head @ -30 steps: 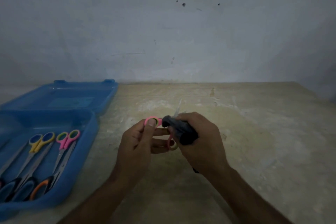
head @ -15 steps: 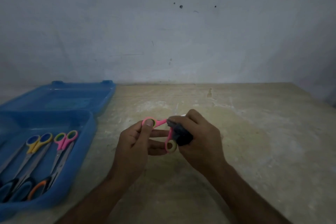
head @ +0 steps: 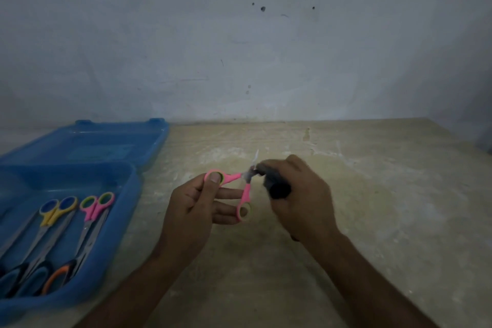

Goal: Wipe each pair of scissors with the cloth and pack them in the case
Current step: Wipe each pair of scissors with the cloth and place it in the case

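The left hand point(head: 197, 208) is gripping the pink scissors point(head: 241, 189) by the handle loops, well right of the blue case point(head: 127, 224). The blades are pointing away toward the wall, into the dark cloth point(head: 275, 185), which the right hand point(head: 303, 202) is clenching just beside the pivot.

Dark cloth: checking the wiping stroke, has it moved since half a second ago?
Yes: the dark cloth slid slightly right, away from the blue plastic case.
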